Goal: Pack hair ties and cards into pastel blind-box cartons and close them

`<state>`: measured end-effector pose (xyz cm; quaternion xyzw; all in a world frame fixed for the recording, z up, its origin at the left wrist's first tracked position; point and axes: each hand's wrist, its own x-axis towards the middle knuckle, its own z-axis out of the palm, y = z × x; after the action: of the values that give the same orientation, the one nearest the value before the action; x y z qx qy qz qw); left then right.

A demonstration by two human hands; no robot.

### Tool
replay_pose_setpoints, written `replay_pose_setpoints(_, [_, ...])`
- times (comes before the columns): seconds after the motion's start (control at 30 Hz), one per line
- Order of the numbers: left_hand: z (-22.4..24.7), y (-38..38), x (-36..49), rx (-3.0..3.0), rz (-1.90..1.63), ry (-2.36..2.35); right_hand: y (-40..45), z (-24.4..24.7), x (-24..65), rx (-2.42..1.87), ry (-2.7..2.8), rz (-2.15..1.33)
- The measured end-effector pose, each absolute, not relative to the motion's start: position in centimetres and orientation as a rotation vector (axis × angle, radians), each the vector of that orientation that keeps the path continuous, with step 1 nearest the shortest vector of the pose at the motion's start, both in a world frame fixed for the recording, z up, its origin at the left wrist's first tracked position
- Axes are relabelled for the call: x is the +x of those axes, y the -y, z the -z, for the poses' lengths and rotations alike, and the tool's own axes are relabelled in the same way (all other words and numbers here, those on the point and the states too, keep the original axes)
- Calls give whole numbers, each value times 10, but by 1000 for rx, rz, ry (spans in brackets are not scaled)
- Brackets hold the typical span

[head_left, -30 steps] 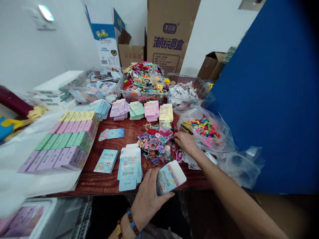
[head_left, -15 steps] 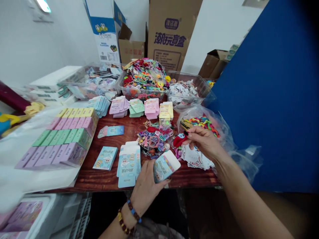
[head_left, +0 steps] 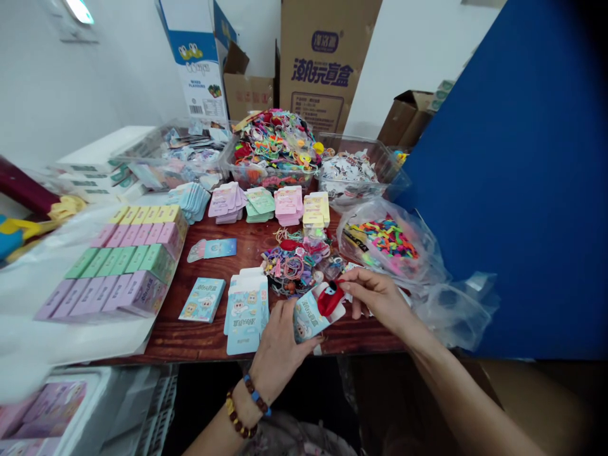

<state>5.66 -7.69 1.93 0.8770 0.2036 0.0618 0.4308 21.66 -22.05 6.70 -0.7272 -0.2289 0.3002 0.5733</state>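
Over blue carton (head_left: 306,323), red charm (head_left: 330,299) (plush)

Bright, even indoor light fills the scene, and a ceiling lamp (head_left: 80,11) glares white at eleven o'clock. Shadows stay soft and faint. Glossy highlights streak the clear plastic bag (head_left: 387,244) at three o'clock. The white plastic sheet (head_left: 61,329) at eight o'clock smears into blur, while the pale blue card box (head_left: 311,320) just below centre stays fairly sharp. Wide-angle distortion tilts the tall cardboard carton (head_left: 316,63), and the blue panel (head_left: 513,190) darkens to black toward two o'clock.
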Motion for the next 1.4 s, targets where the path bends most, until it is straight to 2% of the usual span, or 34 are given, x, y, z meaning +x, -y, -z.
replay_pose_setpoints(0.27, [-27,74,55,2282,-118,-490,224,-57,221,-1672,507,-725])
replay_pose_setpoints(0.9, [-24,73,58,2448,-148,-418,225,-69,202,-2342,1435,-70])
replay_pose_setpoints(1.0, [-24,73,59,2427,-186,-424,220,-73,189,-2387,1435,-191])
replay_pose_setpoints(1.23, [-20,71,61,2416,-234,-434,224,-83,198,-2057,1283,-597])
replay_pose_setpoints(1.4, [-17,78,60,2415,-198,-406,217,-77,196,-2257,1214,-460])
